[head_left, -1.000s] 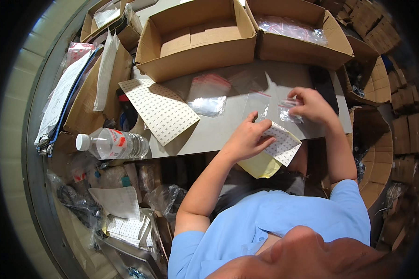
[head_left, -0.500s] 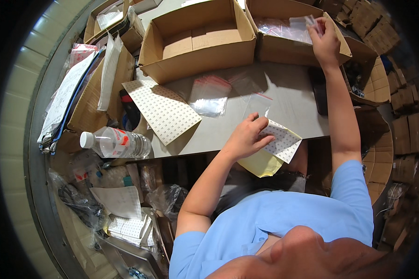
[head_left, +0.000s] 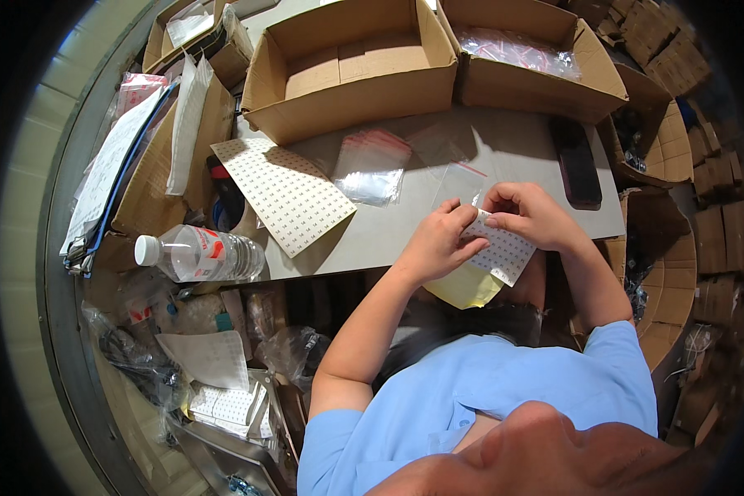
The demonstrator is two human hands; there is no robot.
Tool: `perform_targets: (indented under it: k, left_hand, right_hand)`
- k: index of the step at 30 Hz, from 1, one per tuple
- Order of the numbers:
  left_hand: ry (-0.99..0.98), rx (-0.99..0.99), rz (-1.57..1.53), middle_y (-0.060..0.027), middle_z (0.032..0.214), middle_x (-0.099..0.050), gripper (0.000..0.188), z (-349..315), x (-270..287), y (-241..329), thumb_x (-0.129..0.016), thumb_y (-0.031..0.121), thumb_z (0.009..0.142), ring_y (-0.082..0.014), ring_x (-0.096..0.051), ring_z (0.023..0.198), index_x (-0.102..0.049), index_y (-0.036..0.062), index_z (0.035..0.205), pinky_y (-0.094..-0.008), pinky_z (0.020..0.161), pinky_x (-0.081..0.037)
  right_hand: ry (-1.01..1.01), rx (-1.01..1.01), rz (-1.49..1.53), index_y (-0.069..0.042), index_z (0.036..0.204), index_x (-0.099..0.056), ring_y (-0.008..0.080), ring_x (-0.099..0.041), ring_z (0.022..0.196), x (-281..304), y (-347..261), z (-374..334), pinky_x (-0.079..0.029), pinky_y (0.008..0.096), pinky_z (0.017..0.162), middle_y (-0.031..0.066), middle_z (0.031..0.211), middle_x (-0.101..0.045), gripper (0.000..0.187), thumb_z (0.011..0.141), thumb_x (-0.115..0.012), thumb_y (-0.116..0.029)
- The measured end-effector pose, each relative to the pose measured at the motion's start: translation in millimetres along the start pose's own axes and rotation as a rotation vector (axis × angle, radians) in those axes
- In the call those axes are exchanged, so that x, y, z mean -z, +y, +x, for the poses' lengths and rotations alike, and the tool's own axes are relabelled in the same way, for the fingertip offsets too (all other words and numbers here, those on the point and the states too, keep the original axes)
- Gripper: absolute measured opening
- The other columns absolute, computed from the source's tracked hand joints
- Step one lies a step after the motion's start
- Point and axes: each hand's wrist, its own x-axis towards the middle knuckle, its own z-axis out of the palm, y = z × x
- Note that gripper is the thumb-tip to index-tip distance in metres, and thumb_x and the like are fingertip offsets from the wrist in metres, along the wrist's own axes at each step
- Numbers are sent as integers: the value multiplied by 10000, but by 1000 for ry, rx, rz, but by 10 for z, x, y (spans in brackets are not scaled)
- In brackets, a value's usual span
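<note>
Just below the centre of the frame, my left hand [head_left: 441, 246] holds a printed label sheet [head_left: 508, 255], thumb over the top, at the near edge of the bench [head_left: 521, 161]; yellow paper [head_left: 465, 289] shows beneath it. The fingers of my right hand [head_left: 532, 217] are drawn close together at the sheet's upper edge; whether they pinch it or only touch it, I cannot tell from this view. I judge the sheet light and limp, quick to curl or crease, so a flat grip along its border should suit it best.

Just beyond, right of centre, lies a clear bag [head_left: 457, 187] with a red strip, probably thin and slippery. Left of that sit a stack of red-edged bags [head_left: 372, 174] and a larger label sheet [head_left: 285, 198]. Farther off, the cardboard box [head_left: 537, 91] at upper right holds many plastic bags [head_left: 521, 54]; the open carton [head_left: 355, 103] at top centre shows its seamed bottom. A small box [head_left: 157, 45] at upper left holds white paper [head_left: 190, 29].
</note>
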Motion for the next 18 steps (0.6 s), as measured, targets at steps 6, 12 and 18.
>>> perform_targets:
  k: [6,12,18]
  left_hand:
    - [14,31,9,-179,855,-550,346,-4,-9,13,-772,163,755,-373,-553,810,-507,-8,897,-419,688,-460]
    - [36,64,-9,-188,846,-547,344,-10,-2,13,-760,185,774,-385,-567,773,-502,-15,882,-413,662,-461]
    - [16,131,-49,-185,869,-554,331,-15,1,28,-763,182,774,-369,-583,778,-515,-17,866,-395,648,-482]
  right_hand:
    - [172,48,13,28,873,-603,91,-554,733,-96,-12,-69,-465,248,653,35,773,-610,132,798,-695,-27]
    - [186,130,-128,21,839,-587,82,-539,740,-83,-53,-73,-453,240,648,28,775,-585,112,797,-685,-15]
    - [106,86,104,-9,875,-584,77,-532,743,217,89,281,-454,240,678,-4,790,-579,98,802,-649,-12]
